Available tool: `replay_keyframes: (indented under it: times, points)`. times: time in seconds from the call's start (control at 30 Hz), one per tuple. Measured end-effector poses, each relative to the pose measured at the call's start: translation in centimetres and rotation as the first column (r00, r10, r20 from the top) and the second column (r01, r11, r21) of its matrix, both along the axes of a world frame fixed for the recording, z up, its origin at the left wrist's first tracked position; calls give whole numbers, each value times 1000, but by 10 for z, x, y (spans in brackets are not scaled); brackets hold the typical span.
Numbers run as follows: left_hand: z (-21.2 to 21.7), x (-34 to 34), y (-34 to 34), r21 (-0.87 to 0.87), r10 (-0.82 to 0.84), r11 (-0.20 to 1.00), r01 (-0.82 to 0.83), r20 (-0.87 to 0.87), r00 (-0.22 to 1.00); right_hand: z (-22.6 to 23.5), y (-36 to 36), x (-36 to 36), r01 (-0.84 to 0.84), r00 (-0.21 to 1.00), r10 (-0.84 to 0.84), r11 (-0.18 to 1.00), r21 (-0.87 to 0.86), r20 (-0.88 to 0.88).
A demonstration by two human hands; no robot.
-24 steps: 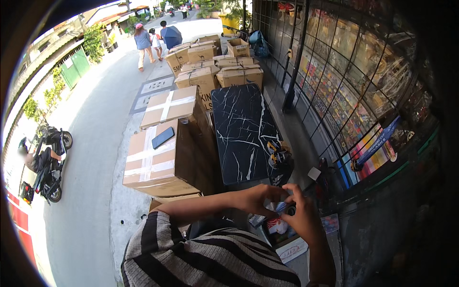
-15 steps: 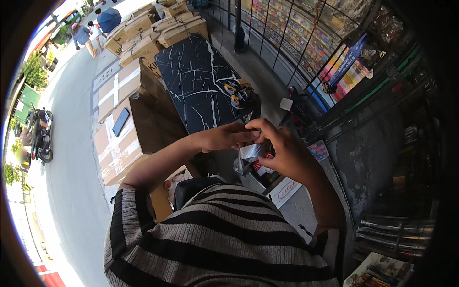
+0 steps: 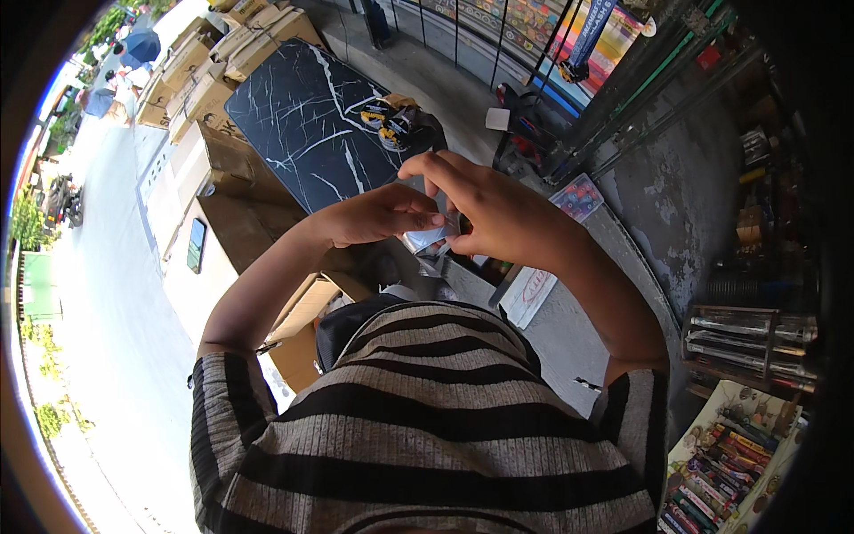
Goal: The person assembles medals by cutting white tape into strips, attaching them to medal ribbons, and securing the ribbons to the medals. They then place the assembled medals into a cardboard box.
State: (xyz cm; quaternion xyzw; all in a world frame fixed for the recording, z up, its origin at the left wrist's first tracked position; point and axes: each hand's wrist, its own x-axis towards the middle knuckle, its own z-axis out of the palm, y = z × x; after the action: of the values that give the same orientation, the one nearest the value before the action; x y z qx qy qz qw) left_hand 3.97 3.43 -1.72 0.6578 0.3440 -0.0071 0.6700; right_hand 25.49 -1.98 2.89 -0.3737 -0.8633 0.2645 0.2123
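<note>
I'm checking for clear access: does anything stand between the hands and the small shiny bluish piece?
Nothing visible does: the shiny bluish piece sits directly between the left hand and the right hand, which partly cover it. The black marbled tabletop lies beyond them.

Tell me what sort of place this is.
Probably a small roadside shop front: cartons are stacked beside a street, and small colourful goods are set out at the lower right.
</note>
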Motion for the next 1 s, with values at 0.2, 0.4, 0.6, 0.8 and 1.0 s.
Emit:
replay_keyframes:
  times: [0.2, 0.4, 0.6, 0.8, 1.0]
  points:
    - [1, 2, -1, 48, 79, 995, -84, 90, 993, -3, 16, -1, -85, 995, 81, 994, -70, -49]
    - [0, -1, 8, 22, -10, 1000, 7, 107, 994, -4, 33, -3, -135, 990, 122, 964, -227, -69]
    - [-8, -7, 19, -90, 143, 987, -134, 110, 984, -11, 62, -7, -147, 989, 127, 938, -314, -81]
    - [-59, -14, 40, 137, 88, 984, -115, 190, 978, -126, 128, 61, 26, 884, -205, 919, -393, -419]
    - [-142, -36, 54, 178, 112, 975, -131, 114, 987, -479, 183, 136, 623, 636, -768, 457, -634, 72]
